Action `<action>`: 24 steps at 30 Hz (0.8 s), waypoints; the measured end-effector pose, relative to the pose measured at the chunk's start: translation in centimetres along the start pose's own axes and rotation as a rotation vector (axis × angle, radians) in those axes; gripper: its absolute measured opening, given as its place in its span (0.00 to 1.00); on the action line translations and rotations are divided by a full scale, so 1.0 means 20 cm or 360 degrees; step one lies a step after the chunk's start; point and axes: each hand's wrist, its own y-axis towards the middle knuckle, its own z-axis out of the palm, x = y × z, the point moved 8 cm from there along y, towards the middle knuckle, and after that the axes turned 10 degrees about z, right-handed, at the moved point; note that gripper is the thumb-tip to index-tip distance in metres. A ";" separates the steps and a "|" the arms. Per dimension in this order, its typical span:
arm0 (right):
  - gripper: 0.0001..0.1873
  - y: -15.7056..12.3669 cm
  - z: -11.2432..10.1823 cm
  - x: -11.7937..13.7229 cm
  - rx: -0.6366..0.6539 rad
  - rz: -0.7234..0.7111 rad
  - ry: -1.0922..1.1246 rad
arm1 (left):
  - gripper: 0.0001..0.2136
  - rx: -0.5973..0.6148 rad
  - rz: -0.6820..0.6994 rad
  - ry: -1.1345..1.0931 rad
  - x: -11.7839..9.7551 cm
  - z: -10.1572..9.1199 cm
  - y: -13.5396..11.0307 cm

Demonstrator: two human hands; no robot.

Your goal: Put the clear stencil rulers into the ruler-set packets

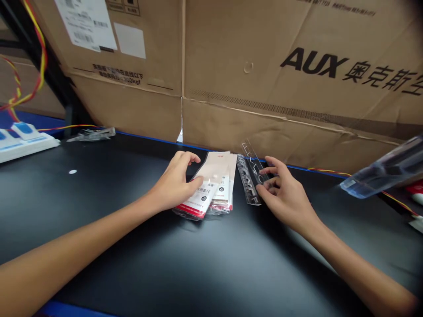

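Several packets (216, 182) between left hand (173, 180) and right hand (286, 193); open desk (211, 268) nearer

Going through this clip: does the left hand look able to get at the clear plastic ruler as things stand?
Probably, but not directly. The left hand is on the packaged rulers, which lie between it and the clear plastic ruler. The right hand is also close beside that ruler, so the left would have to reach across.

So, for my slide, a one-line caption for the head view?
Left hand on plastic-wrapped ruler sets, right hand at a clear stencil ruler, on a black workbench before an AUX carton.
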 end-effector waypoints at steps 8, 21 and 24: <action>0.06 -0.03 -0.08 0.09 -0.0287 -0.0266 -0.0157 | 0.11 0.0129 0.0327 0.0074 -0.18 0.02 -0.04; 0.07 -0.01 -0.05 0.08 -0.0328 -0.0323 -0.0396 | 0.10 0.0258 0.0358 0.0106 -0.18 0.06 -0.05; 0.06 -0.02 -0.03 0.07 -0.0279 -0.0338 -0.0454 | 0.10 0.0293 0.0360 0.0111 -0.19 0.06 -0.06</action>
